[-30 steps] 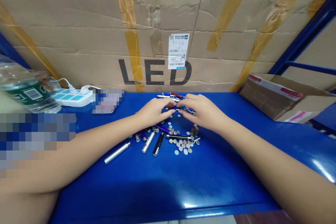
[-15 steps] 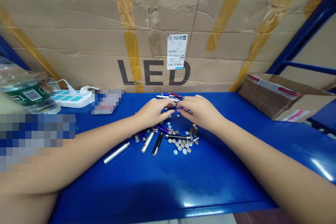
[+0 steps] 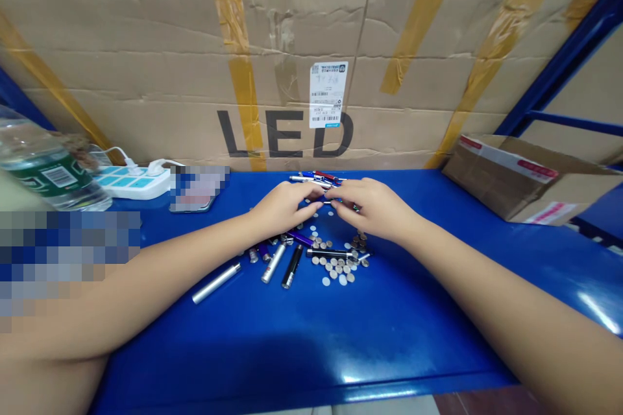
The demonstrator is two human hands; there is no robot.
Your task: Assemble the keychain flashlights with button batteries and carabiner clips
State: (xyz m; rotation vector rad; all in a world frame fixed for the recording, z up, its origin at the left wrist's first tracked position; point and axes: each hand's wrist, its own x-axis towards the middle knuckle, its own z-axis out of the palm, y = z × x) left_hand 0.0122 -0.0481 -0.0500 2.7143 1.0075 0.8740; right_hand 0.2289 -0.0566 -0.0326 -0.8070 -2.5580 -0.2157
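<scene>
My left hand [image 3: 289,205] and my right hand [image 3: 367,204] meet fingertip to fingertip above the far part of the table. Both are closed in a pinch around a slim, shiny piece [image 3: 327,203], mostly covered by the fingers; its kind cannot be made out. Behind the fingers lie several pen-shaped metal tubes, one of them red [image 3: 325,176]. Nearer me are a silver tube [image 3: 217,283], another silver penlight [image 3: 273,264], a black penlight [image 3: 292,267], a second black one [image 3: 329,253] and a purple one [image 3: 299,238]. Button cells [image 3: 339,266] and pale round discs [image 3: 326,281] are scattered beside them.
A blue table [image 3: 272,350] carries everything. On the left stand a water bottle [image 3: 53,175], a white power strip [image 3: 136,181] and a phone [image 3: 195,198]. An open cardboard box [image 3: 506,181] sits at the right, and a large taped carton [image 3: 170,91] walls off the back.
My right hand has shifted slightly right and turned a little, so a small gap with the shiny piece shows between the fingertips. My left hand is almost unmoved.
</scene>
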